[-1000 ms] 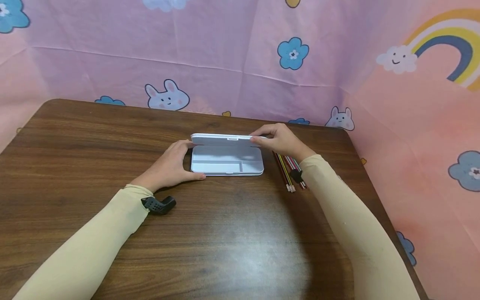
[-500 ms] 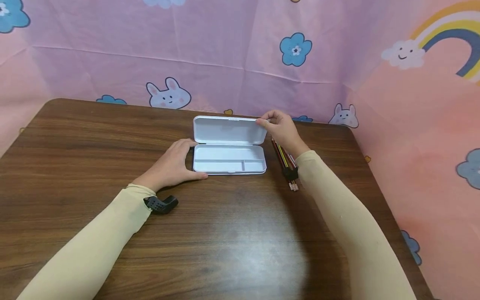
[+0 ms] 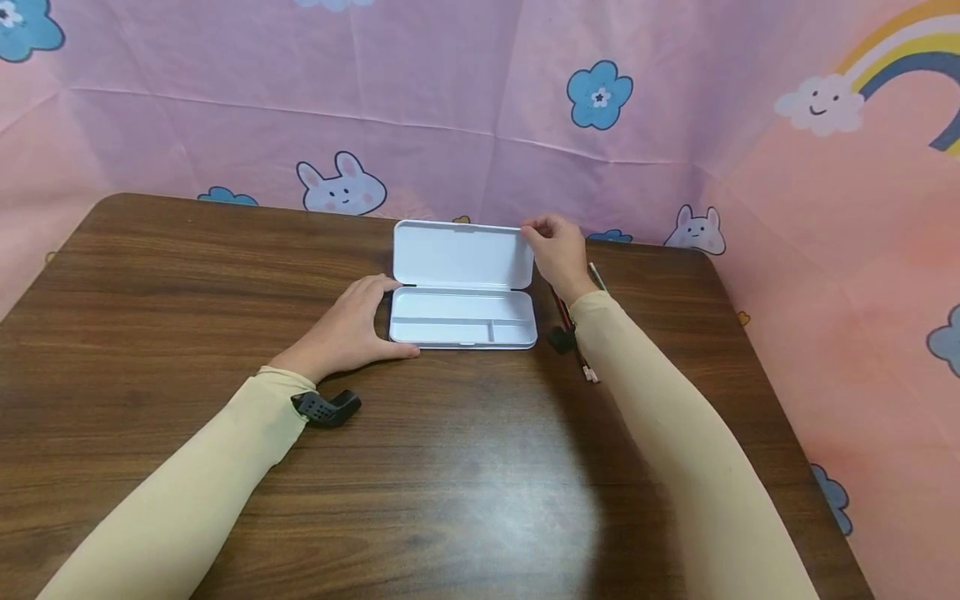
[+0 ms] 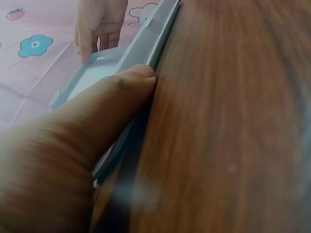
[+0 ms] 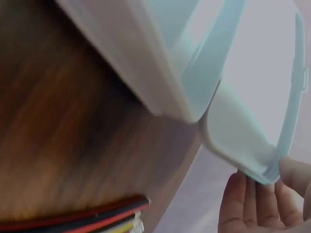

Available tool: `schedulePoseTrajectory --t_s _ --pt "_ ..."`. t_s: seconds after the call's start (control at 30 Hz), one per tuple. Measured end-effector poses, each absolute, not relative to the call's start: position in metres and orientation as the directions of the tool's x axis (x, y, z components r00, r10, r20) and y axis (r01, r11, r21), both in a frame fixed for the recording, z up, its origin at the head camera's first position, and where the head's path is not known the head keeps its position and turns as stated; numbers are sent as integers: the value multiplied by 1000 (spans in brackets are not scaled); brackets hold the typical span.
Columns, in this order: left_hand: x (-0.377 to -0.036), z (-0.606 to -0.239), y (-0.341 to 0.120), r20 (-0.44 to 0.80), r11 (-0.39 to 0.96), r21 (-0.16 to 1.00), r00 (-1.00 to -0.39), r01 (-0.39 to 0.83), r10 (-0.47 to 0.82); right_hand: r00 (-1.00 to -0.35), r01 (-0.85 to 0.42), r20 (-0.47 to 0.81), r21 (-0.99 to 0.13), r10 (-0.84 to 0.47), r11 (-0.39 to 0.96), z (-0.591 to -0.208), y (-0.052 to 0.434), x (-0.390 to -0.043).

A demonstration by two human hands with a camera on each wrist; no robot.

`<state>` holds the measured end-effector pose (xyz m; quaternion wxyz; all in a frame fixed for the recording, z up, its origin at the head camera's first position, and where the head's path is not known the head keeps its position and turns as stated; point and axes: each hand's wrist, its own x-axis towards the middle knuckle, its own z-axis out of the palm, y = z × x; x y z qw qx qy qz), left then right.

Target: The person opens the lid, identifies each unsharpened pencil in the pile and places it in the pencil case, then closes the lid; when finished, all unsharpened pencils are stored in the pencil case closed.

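A white pencil case (image 3: 442,333) lies on the table with its lid (image 3: 463,257) raised at the back. Its base has one long tray and, in front, a longer and a shorter compartment; nothing lies in them. My left hand (image 3: 341,329) grips the base's left end, the thumb along the front edge and the fingers toward the back corner. The left wrist view shows that thumb (image 4: 104,109) against the case's side. At the lid's far right corner, my right hand (image 3: 558,257) pinches the edge; the right wrist view shows thumb and fingers (image 5: 262,201) on either side of it.
Several pencils (image 3: 561,310) lie on the brown wooden table (image 3: 360,500) right of the case, partly hidden under my right forearm. Behind the table hangs a pink and purple printed cloth (image 3: 450,108), which also runs along the right side.
The lid has swung from nearly over the base up and back, my right hand moving with its corner. My left hand has kept its hold on the base.
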<state>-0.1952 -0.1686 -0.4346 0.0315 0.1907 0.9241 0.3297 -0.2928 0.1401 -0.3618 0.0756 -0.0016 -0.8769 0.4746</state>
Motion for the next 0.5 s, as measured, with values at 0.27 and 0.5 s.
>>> schedulePoseTrajectory --t_s 0.27,0.5 --pt "-196 -434 -168 69 710 629 -932 318 357 -993 -92 114 -635 -25 767 -362 137 -302" --pt "-196 -433 -167 56 712 635 -937 299 344 -995 -82 -5 -524 -99 848 -365 137 -304"
